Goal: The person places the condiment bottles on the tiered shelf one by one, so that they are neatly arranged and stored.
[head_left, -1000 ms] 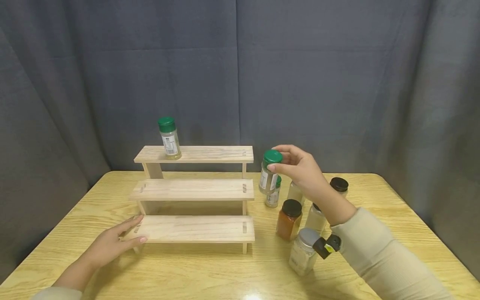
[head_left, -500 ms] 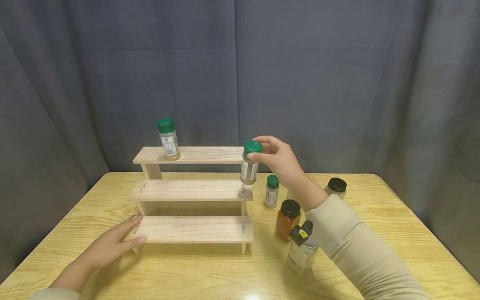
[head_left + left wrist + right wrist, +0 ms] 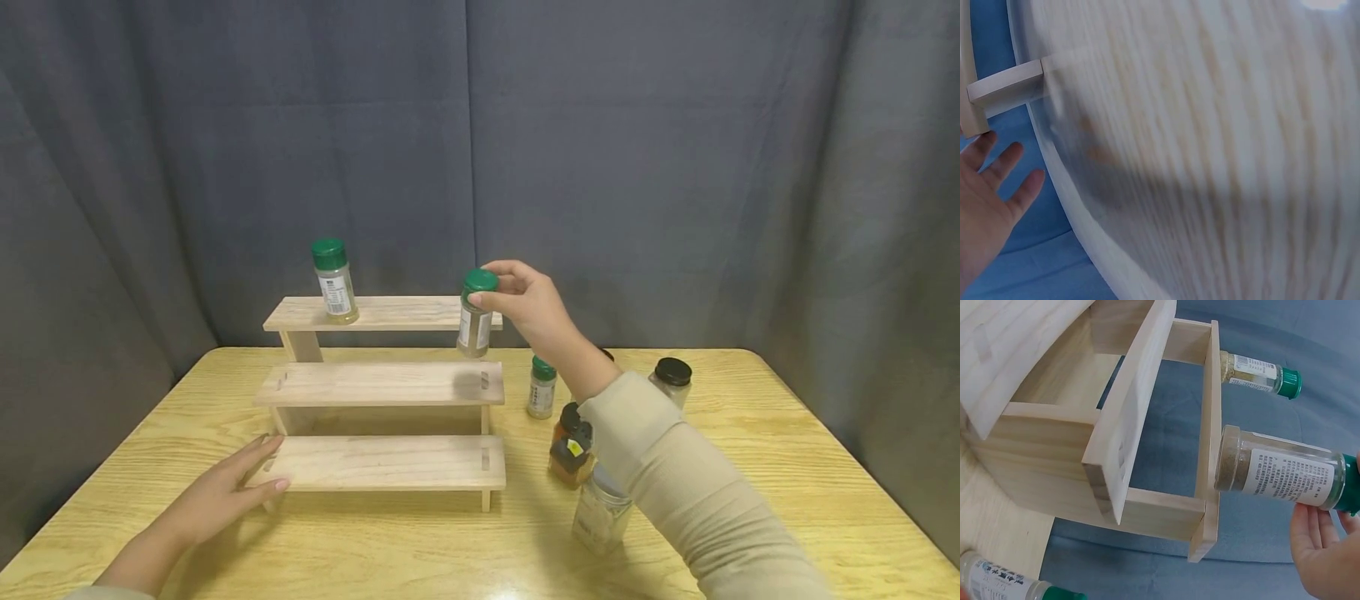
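Note:
Near the right end of a three-tier wooden shelf (image 3: 378,463), my right hand (image 3: 528,304) grips a spice jar (image 3: 474,329) by its green cap. In the right wrist view the held spice jar (image 3: 1285,472) has a printed label, and its base is close to the top board. Another green-capped spice jar (image 3: 336,287) stands upright on the top tier, towards the left. At the bottom tier's left end rests my left hand (image 3: 217,500), fingers extended and thumb by the front edge. The left wrist view shows the left hand's fingers (image 3: 1000,165) spread at a wooden piece.
Right of the shelf, a smaller green-capped jar (image 3: 542,392) stands on the wooden table (image 3: 390,558). Close by are an orange-brown jar (image 3: 567,467), a grey-lidded jar (image 3: 600,517) and a black-lidded jar (image 3: 671,379), partly behind the right sleeve (image 3: 675,475). A dark curtain (image 3: 600,167) hangs behind.
My right hand has carried the green-capped spice jar left and up, from above the table jars to the top tier's right end. My left hand has stayed at the bottom tier.

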Motion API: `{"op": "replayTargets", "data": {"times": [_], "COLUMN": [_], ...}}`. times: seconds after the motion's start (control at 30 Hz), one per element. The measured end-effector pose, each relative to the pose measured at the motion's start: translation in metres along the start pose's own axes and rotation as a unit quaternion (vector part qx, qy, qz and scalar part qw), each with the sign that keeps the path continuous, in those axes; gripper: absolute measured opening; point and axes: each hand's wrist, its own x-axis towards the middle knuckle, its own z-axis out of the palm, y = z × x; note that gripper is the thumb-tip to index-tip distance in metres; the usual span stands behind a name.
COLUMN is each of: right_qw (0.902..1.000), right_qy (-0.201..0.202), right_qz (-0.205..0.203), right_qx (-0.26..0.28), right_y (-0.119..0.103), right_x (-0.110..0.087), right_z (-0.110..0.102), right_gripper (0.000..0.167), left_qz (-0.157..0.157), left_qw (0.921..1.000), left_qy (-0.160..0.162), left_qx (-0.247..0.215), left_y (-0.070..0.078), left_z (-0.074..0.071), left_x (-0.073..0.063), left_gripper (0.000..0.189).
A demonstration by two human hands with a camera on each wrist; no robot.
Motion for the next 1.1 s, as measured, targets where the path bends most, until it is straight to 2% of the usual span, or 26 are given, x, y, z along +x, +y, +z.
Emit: {"op": "replayTargets", "data": {"times": [0.27,0.53,0.73,0.93,1.1], "right_qw": [1.0000,0.9999,0.9995,0.9987,0.9990], "right_qy": [-0.005,0.010,0.024,0.021,0.018], "right_qz": [0.006,0.004,0.001,-0.009,-0.007], "right_qx": [-0.003,0.005,0.021,0.046,0.039], "right_y": [0.001,-0.004,-0.007,-0.010,-0.009], "right_x": [0.011,0.030,0.041,0.052,0.058], "right_z": [0.010,0.023,0.035,0.050,0.063], "right_gripper": [0.038,0.038,0.038,0.035,0.036], "left_qz": [-0.027,-0.039,-0.040,-0.037,-0.039], "left_qw": [0.9994,0.9985,0.9978,0.9982,0.9982], "left_qy": [-0.006,-0.008,-0.017,-0.015,-0.015], "left_qx": [-0.021,-0.037,-0.050,-0.045,-0.043], "left_y": [0.001,0.002,0.002,0.003,0.001], "left_z": [0.002,-0.002,-0.001,-0.003,-0.004], "left_x": [-0.001,0.001,0.000,-0.003,-0.005], "left_gripper": [0.066,0.068,0.067,0.068,0.067]}}
